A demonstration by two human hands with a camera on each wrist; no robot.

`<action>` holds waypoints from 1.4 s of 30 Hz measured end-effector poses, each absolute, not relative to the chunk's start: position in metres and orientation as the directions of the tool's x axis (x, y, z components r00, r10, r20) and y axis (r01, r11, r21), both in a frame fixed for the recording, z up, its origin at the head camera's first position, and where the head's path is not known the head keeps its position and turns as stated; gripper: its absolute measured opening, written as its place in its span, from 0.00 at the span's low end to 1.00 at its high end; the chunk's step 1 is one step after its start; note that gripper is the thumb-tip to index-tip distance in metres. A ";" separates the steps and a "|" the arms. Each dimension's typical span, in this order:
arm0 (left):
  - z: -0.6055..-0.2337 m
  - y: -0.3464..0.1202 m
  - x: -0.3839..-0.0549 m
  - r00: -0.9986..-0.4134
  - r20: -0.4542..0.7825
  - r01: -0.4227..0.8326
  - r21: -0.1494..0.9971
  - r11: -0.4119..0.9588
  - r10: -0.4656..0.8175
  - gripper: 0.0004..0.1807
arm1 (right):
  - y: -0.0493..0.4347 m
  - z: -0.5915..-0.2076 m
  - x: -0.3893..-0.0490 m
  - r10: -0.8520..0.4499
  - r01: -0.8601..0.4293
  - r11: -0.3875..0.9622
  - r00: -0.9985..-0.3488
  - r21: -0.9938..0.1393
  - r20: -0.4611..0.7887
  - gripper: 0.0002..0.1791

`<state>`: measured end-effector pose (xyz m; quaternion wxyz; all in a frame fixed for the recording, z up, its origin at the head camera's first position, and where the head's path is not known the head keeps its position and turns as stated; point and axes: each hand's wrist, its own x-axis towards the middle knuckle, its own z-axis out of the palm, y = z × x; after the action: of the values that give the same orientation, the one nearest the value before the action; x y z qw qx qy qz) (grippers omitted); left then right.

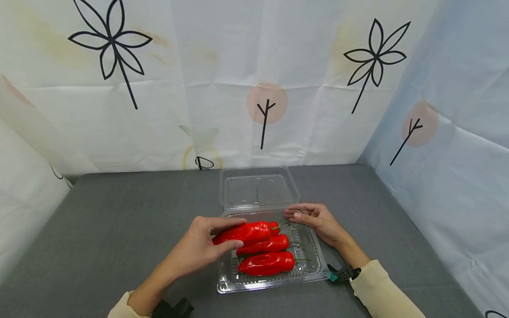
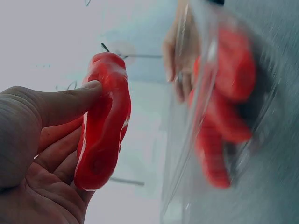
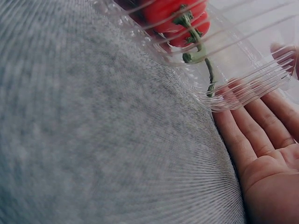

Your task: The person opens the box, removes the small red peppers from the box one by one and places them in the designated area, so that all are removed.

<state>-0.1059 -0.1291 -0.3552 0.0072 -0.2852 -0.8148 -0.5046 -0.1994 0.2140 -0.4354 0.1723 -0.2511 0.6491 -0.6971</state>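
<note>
My left hand (image 1: 203, 243) pinches a long red pepper (image 1: 248, 232) between thumb and fingers, over the left part of a clear plastic clamshell container (image 1: 270, 282). In the left wrist view this pepper (image 2: 105, 121) is lifted apart from the others, its thin green stem pointing away. Inside the container lie more red peppers, one at the front (image 1: 267, 263), one in the middle (image 1: 280, 242), and one partly hidden behind the held pepper. At the container's back right corner is my right hand (image 1: 318, 221); its fingers (image 3: 264, 119) are extended against the clear side wall.
The container's hinged lid (image 1: 256, 187) lies folded back toward the patterned cloth backdrop (image 1: 222, 110). A grey cloth (image 1: 139, 221) covers the table. On the right stands another white cloth wall (image 1: 457, 154).
</note>
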 end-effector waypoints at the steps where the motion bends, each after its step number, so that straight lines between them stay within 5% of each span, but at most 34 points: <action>1: -0.354 -0.132 -0.107 -0.847 0.299 0.463 0.820 0.335 0.439 0.23 | 0.214 -0.435 -0.199 -0.565 -0.086 -0.096 -0.816 -0.992 0.126 0.24; 11: -0.341 -0.167 -0.118 -0.923 0.305 0.379 0.827 0.416 0.235 0.25 | 0.214 -0.435 -0.200 -0.560 -0.101 -0.079 -0.819 -0.992 0.128 0.24; 30: -0.339 -0.225 -0.133 -0.942 0.334 0.306 0.799 0.518 0.040 0.26 | 0.213 -0.436 -0.200 -0.559 -0.106 -0.078 -0.818 -0.991 0.132 0.24; 42: -0.350 -0.274 -0.145 -0.952 0.264 0.118 0.784 0.610 -0.155 0.29 | 0.215 -0.441 -0.201 -0.571 -0.118 -0.089 -0.808 -0.989 0.148 0.22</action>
<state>-0.1448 -0.2738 -0.3499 0.1546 0.0106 -0.8837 -0.4416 -0.2014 0.2150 -0.4406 0.1642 -0.2631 0.6546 -0.6894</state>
